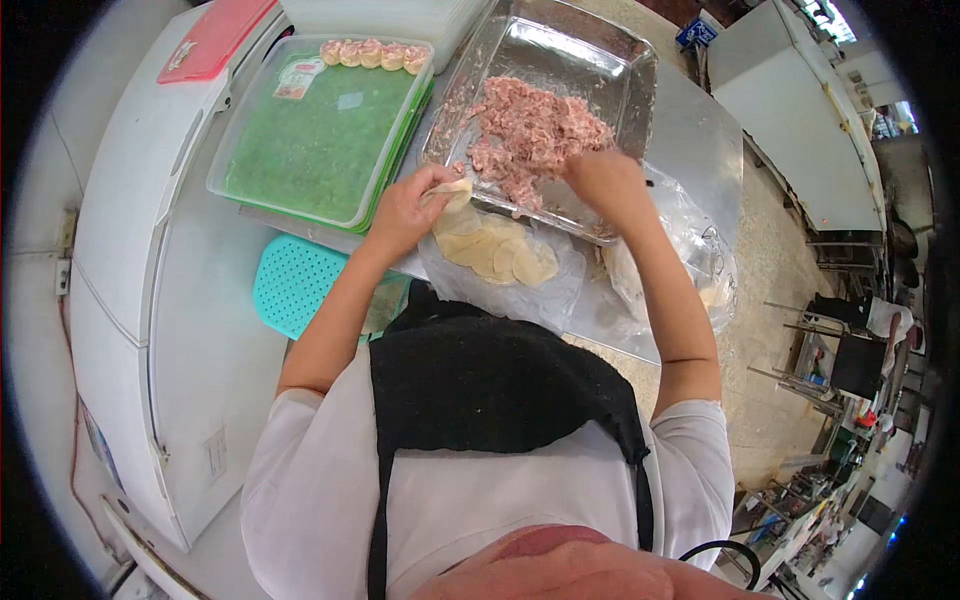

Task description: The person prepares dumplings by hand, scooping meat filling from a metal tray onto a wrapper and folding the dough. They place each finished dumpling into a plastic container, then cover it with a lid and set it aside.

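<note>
My left hand (pixel 408 212) is closed, pinching a thin round dough wrapper (pixel 457 192) above the near left corner of the metal tray. Just below it, a pile of pale dough wrappers (pixel 495 250) lies on a plastic sheet (pixel 555 300). My right hand (pixel 607 187) is closed at the near right side of the ground meat (pixel 535 130), over the metal tray (pixel 625 70). A small dark end shows beside that hand; the rest of what it grips is hidden. Several filled dumplings (pixel 375 53) stand in a row along the far edge of a plastic container (pixel 290 150).
A clear plastic bag (pixel 690 250) rests on the metal table (pixel 705 130) at the right. On the left are a turquoise perforated basket (pixel 300 283) and a white appliance (pixel 215 370) with a red lid (pixel 215 40). Another person (pixel 888 318) is far right.
</note>
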A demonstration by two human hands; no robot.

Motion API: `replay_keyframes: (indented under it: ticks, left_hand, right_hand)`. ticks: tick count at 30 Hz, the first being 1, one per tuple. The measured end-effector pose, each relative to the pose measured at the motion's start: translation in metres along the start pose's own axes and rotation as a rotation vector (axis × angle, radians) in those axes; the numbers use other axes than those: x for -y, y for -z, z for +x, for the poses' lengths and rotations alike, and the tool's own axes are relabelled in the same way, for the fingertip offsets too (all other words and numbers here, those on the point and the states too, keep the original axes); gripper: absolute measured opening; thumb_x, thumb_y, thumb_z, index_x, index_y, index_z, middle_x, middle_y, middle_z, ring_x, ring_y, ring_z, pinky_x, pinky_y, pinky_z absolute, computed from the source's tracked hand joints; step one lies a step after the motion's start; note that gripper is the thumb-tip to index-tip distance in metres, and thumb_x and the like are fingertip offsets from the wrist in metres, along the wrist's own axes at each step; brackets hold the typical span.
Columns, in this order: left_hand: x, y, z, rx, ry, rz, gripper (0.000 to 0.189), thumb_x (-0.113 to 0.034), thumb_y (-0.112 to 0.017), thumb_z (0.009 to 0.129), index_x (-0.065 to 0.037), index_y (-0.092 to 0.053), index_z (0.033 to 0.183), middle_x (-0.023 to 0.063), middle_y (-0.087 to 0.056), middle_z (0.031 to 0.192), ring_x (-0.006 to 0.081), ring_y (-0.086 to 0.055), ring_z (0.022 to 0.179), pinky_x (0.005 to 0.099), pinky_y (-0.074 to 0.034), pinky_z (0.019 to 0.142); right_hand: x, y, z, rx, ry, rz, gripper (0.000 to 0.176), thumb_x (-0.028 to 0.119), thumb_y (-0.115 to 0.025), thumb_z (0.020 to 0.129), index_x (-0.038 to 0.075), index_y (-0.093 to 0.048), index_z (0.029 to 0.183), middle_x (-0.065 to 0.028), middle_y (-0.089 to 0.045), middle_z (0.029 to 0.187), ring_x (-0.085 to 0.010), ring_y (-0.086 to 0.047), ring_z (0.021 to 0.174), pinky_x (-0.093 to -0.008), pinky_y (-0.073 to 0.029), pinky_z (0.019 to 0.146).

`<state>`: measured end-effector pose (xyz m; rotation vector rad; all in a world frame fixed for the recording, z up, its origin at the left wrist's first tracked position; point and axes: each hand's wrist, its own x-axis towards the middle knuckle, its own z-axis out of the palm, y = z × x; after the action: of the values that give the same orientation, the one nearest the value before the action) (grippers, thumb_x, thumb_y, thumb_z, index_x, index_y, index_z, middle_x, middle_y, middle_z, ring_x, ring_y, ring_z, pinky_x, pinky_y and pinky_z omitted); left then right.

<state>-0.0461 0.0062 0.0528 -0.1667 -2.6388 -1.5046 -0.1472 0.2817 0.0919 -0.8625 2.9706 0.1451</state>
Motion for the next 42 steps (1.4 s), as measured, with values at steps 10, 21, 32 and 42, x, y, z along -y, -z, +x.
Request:
replay_keyframes:
  ticks: [10, 21, 32, 42]
  left_hand:
    - [0.04, -0.023, -0.008, 0.205, -0.404, 0.037, 0.017, -0.016, -0.058, 0.088, -0.004, -0.066, 0.099, 0.0111, -0.065, 0.104, 0.0311, -0.059, 0.1, 0.0388, -0.047, 0.087]
    - [0.049, -0.022, 0.003, 0.284, -0.435, -0.002, 0.018, -0.012, -0.06, 0.084, -0.004, -0.065, 0.099, 0.0111, -0.065, 0.104, 0.0303, -0.059, 0.101, 0.04, -0.047, 0.089]
    - [0.042, -0.021, 0.002, 0.249, -0.389, -0.012, 0.021, -0.011, -0.055, 0.087, -0.003, -0.063, 0.105, 0.0102, -0.065, 0.102, 0.0293, -0.061, 0.096, 0.0373, -0.048, 0.086]
    - [-0.006, -0.056, -0.009, -0.058, 0.383, -1.115, 0.034, -0.022, -0.053, 0.097, 0.005, -0.06, 0.117, 0.0077, -0.064, 0.111, 0.0146, -0.062, 0.098, 0.0286, -0.049, 0.087]
  right_hand:
    - [0.063, 0.011, -0.002, 0.061, 0.068, 0.06, 0.02, 0.022, -0.057, 0.08, 0.008, -0.07, 0.075, -0.0137, -0.068, 0.073, -0.0313, -0.068, 0.07, -0.0439, -0.053, 0.057]
    - [0.064, -0.011, -0.006, 0.002, 0.071, -0.083, 0.018, 0.019, -0.055, 0.081, 0.008, -0.067, 0.073, -0.0128, -0.068, 0.072, -0.0286, -0.068, 0.066, -0.0415, -0.053, 0.055]
    - [0.052, -0.017, 0.004, 0.009, 0.031, 0.001, 0.019, 0.017, -0.054, 0.081, 0.006, -0.068, 0.075, -0.0174, -0.067, 0.075, -0.0339, -0.068, 0.072, -0.0446, -0.053, 0.06]
    - [0.067, 0.011, -0.027, -0.025, -0.09, 0.897, 0.039, 0.038, -0.059, 0.09, 0.0, -0.067, 0.09, -0.0121, -0.062, 0.068, -0.0216, -0.06, 0.063, -0.0357, -0.046, 0.059]
